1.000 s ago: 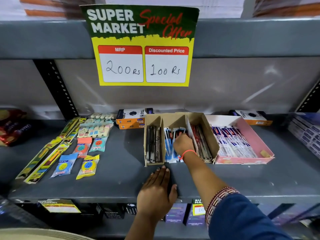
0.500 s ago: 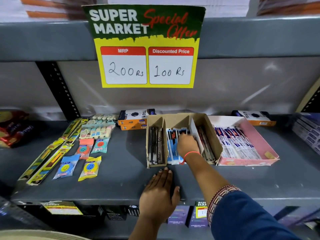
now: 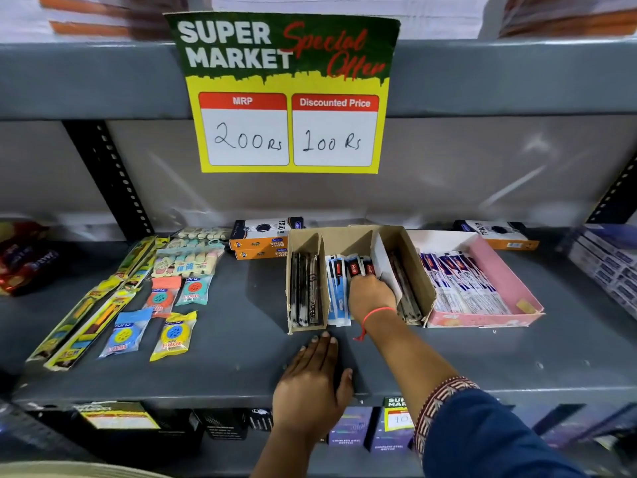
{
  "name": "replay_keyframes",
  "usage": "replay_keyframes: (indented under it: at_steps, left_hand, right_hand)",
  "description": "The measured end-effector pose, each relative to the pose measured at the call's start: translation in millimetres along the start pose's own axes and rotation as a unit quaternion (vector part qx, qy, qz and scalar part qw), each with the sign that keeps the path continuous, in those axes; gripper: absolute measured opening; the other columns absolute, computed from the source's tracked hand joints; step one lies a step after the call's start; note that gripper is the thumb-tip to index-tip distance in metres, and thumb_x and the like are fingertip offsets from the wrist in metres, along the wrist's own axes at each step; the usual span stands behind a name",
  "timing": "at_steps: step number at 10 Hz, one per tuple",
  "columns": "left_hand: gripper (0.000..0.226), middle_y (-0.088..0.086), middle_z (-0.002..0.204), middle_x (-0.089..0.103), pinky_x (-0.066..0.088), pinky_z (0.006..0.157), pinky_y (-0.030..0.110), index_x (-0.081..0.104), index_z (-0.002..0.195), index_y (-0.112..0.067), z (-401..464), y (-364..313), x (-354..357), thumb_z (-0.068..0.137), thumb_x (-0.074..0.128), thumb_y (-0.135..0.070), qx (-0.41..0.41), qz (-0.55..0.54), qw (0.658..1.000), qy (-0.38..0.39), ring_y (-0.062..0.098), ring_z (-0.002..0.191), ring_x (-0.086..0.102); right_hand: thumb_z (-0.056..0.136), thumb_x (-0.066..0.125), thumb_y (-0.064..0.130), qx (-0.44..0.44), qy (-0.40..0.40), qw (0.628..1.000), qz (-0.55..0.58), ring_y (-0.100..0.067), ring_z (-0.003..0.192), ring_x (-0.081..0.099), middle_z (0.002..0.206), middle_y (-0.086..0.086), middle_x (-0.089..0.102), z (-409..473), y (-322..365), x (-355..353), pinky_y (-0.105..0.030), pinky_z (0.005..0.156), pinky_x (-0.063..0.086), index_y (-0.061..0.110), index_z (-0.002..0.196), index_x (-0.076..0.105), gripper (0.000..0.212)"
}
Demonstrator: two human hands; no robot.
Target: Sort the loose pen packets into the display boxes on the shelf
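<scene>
A brown cardboard display box [image 3: 410, 263] stands on the grey shelf [image 3: 241, 350], split into three compartments. Dark pen packets [image 3: 305, 291] fill its left compartment, blue-and-white pen packets [image 3: 339, 291] its middle one, more dark packets [image 3: 405, 291] its right one. My right hand [image 3: 372, 298] is inside the middle compartment, fingers curled over the blue-and-white packets with red labels. My left hand [image 3: 310, 384] lies flat on the shelf's front edge, fingers together, holding nothing. A pink tray [image 3: 499, 281] to the right holds several white-and-blue pen packets [image 3: 458, 284].
Eraser packets [image 3: 172, 336] and long yellow pencil packs [image 3: 89, 315] lie loose on the shelf's left half. Orange Trio boxes [image 3: 262, 241] sit behind the display box, another [image 3: 496, 236] behind the pink tray. A price sign [image 3: 286, 94] hangs from the shelf above.
My right hand has stayed in the middle compartment, shifting slightly over the packets. My left hand remains flat on the shelf edge. The view has shifted a little.
</scene>
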State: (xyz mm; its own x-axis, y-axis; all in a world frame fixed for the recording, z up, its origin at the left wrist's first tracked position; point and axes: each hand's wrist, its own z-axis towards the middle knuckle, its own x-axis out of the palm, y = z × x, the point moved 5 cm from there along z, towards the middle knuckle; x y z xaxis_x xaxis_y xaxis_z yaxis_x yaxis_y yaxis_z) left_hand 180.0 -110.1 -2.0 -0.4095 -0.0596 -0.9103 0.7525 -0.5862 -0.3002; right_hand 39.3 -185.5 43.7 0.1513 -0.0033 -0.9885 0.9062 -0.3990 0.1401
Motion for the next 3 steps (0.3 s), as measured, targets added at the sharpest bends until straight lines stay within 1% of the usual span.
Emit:
replay_keyframes:
  at_steps: [1,2,3]
  left_hand:
    - [0.051,0.009,0.106,0.07,0.054,0.077,0.035,0.068,0.105,-0.007,1,1,3,0.078,0.039,-0.04,0.004,0.005,1.0,-0.009,0.021,0.095,0.067]
    - [0.049,0.011,0.107,0.069,0.053,0.081,0.038,0.067,0.106,-0.005,-1,-2,1,0.08,0.042,-0.038,0.007,0.0,1.0,-0.006,0.022,0.097,0.066]
    - [0.047,0.015,0.122,0.061,0.043,0.096,0.04,0.058,0.119,-0.003,-2,-5,5,0.085,0.049,-0.034,0.009,-0.002,1.0,0.0,0.025,0.112,0.058]
  right_hand:
    - [0.091,0.039,0.0,-0.008,-0.019,1.0,0.021,-0.033,0.103,0.066,0.123,-0.02,0.059,-7,1,-3,-0.04,0.081,0.055,-0.001,0.118,0.057,0.033]
    - [0.086,0.042,-0.002,-0.034,-0.061,0.997,0.044,-0.034,0.099,0.068,0.119,-0.017,0.061,-25,3,-17,-0.04,0.075,0.055,0.002,0.112,0.059,0.031]
    - [0.084,0.044,0.001,-0.07,-0.111,0.991,0.025,-0.034,0.093,0.069,0.116,-0.013,0.061,-50,-2,-20,-0.037,0.07,0.053,0.008,0.115,0.058,0.035]
